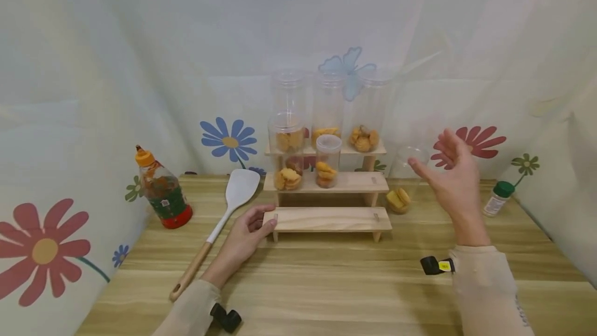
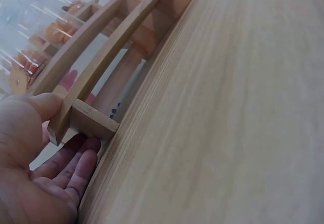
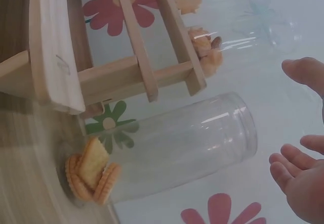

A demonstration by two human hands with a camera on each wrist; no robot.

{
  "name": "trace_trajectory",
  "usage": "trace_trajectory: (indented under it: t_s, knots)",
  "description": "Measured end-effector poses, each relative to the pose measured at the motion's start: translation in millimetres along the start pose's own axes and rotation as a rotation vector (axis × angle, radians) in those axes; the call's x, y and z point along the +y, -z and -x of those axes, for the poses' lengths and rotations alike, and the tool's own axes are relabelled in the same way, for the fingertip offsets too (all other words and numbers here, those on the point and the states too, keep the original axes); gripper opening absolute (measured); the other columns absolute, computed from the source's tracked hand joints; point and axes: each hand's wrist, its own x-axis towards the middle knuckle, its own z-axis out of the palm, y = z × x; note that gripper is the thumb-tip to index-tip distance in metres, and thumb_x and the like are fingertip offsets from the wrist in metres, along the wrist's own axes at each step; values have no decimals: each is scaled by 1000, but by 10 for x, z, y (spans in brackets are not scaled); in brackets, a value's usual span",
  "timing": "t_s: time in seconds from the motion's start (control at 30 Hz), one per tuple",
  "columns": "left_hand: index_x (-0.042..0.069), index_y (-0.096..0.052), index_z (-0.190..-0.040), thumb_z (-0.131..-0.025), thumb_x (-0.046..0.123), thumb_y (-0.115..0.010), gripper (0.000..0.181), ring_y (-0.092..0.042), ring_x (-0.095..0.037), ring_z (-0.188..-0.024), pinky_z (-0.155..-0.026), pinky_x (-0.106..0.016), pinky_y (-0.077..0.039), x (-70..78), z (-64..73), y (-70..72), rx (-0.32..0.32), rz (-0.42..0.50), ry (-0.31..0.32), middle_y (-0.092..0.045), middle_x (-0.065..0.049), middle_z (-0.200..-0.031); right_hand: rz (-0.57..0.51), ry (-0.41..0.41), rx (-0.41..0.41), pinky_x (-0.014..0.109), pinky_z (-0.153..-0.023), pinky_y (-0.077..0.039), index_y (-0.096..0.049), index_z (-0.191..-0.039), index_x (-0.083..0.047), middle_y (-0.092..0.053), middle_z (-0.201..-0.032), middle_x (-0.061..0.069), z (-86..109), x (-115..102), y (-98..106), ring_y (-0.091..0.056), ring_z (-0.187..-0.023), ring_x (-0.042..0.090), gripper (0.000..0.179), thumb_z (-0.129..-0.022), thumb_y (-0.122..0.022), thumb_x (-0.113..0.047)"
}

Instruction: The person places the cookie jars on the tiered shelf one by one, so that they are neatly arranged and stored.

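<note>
A three-step wooden display rack [image 1: 326, 220] stands on the table. My left hand [image 1: 243, 236] grips the left end of its lowest step; in the left wrist view the thumb lies over the board [image 2: 109, 57] and the fingers curl below. Over to the right, my right hand [image 1: 454, 185] is raised beside a tall clear jar [image 1: 399, 200], thumb and fingers spread. The right wrist view shows a gap between that hand and the jar [image 3: 172, 148], which stands on the table with several biscuits [image 3: 91, 171] at its bottom.
Three tall clear jars [image 1: 365, 136] of snacks stand on the top step. A tall jar [image 1: 287, 176] and a short jar [image 1: 328, 167] share the middle one. Leftward are a white spatula [image 1: 240, 188] and a sauce bottle [image 1: 165, 196]; rightward, a green-capped bottle [image 1: 498, 198]. A floral curtain hangs behind.
</note>
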Motion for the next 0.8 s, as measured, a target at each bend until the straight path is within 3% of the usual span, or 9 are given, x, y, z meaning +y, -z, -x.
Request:
trace_trajectory:
  t_s: [0.23, 0.43, 0.8]
  knots:
    - [11, -67, -150, -109, 27, -77, 45, -68, -28, -129, -104, -27, -54, 8, 2, 1, 7, -10, 4, -69, -15, -149, -29, -70, -77, 51, -131, -34, -22, -179, -15, -38, -179, 12, -61, 233, -59, -40, -162, 36, 108, -98, -89, -42]
    - [11, -67, -150, -109, 28, -77, 46, -67, -28, -132, -109, -32, -53, 0, 2, 7, 4, -18, -1, -68, -14, -151, -108, -86, -114, 55, -131, -32, -22, -177, -7, -36, -178, 20, -100, 495, -169, -39, -162, 41, 108, -98, -91, -31]
    - [11, -67, -149, -109, 28, -78, 45, -67, -28, -131, -108, -30, -53, -16, -1, -1, 2, -11, 0, -69, -14, -150, -131, -91, -169, 61, -129, -35, -27, -177, -10, -43, -171, 24, -87, 811, -303, -42, -158, 45, 104, -97, -92, -26]
